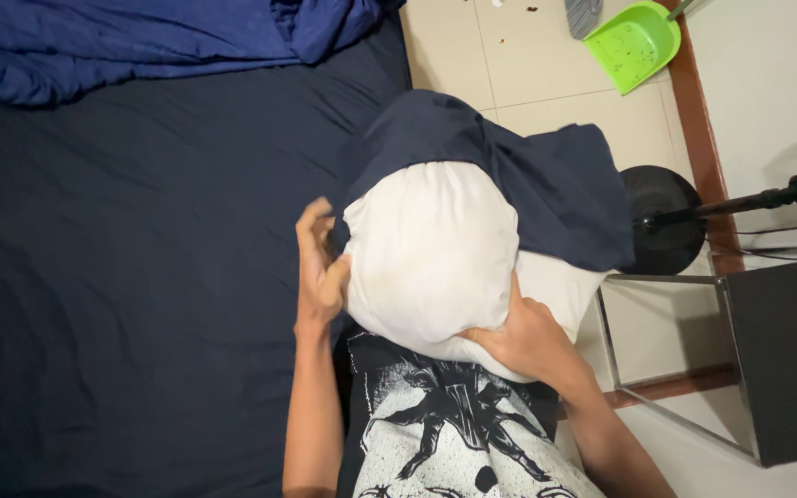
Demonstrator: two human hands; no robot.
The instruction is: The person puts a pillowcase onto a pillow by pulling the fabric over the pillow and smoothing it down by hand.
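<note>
Both hands grip a white pillow held up against the chest. Left hand clasps the pillow's left edge: fingers curled, thumb pressed into the white fabric, and at the same spot it meets the hem of a dark navy pillowcase. Whether it pinches the hem itself, cannot tell. Right hand cups the pillow's lower right corner from beneath, fingers closed tight into the stuffing, knuckles toward the camera.

Pillowcase covers only the far end of the pillow, bunched over the top and draped down the right side. Near two-thirds of the pillow bare, faintly stained, bulging between the two hands. Pillow stands roughly upright, tilted a little away from the body.

Below the pillow: black shirt with a white graphic print. Both forearms bare.

To the left, a bed with a dark navy fitted sheet, lightly creased. Rumpled blue blanket heaped along the bed's far edge.

To the right, cream tiled floor with scattered crumbs. Green dustpan at the far right, beside a red-brown skirting strip. Round black stand base with a black pole running off right. Dark cabinet on a metal frame at right edge.
</note>
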